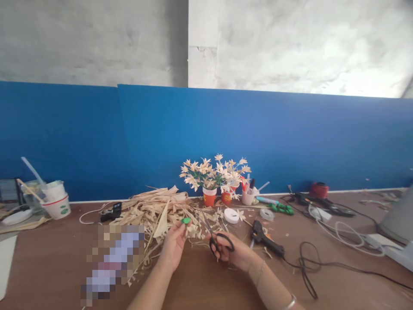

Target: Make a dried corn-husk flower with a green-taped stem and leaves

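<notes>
Beside a heap of pale, dry strips (161,211), the left hand (174,246) pinches a small green piece (186,220), apparently steadying it; the right hand (235,253) grips black-handled metal scissors (212,245) by the loops, presumably for blade control. Right of the heap lies a black glue gun (266,242), seemingly within reach.

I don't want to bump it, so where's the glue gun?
In the head view, the glue gun lies on the table, just right of the right hand.

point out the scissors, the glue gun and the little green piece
Scissors (212,234), head view: near where blades meet handles
Glue gun (266,241), head view: between barrel and grip
Green piece (186,220), head view: its visible middle
</notes>
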Demonstrator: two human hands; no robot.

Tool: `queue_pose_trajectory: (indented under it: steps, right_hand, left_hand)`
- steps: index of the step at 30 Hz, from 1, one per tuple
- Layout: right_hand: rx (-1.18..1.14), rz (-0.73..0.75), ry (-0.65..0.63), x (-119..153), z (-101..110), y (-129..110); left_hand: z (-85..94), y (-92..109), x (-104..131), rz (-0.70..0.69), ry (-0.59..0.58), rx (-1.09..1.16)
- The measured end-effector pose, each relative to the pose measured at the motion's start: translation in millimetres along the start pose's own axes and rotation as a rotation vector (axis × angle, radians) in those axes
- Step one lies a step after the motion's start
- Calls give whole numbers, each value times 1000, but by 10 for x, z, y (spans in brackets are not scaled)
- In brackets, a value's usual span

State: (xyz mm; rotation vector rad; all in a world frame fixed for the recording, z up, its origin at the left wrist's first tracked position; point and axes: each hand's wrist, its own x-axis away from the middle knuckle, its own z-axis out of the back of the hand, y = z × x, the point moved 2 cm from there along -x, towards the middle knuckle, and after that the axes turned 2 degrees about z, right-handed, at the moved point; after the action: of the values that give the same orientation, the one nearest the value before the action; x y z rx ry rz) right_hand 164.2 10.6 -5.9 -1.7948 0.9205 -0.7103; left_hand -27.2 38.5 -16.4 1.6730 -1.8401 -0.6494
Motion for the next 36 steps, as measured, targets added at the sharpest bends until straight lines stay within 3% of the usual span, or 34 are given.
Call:
queue_pose_trajectory:
  steps: [3, 9, 12, 18, 24, 28, 36]
  right_hand:
    - [-74, -11, -8, 9, 0, -23]
    - [-162, -64, -64, -36, -3, 55]
    - [-114, -55, -77, -44, 3, 88]
    - [13, 4, 30, -42, 38, 72]
    - [-118, -35, -102, -31, -14, 83]
    - [-53, 15, -41, -27, -13, 75]
    - [-117, -50, -124, -21, -71, 78]
  left_hand:
    - [78, 57, -47, -83, 106, 58]
    - [-104, 42, 159, 161, -219, 43]
    - [-165, -2, 225, 221, -306, 23]
    - [-97, -16, 183, 218, -246, 64]
    - [-113, -19, 197, 242, -230, 83]
    - [-121, -28, 197, 230, -218, 90]
    - [-194, -12, 210, 172, -406, 127]
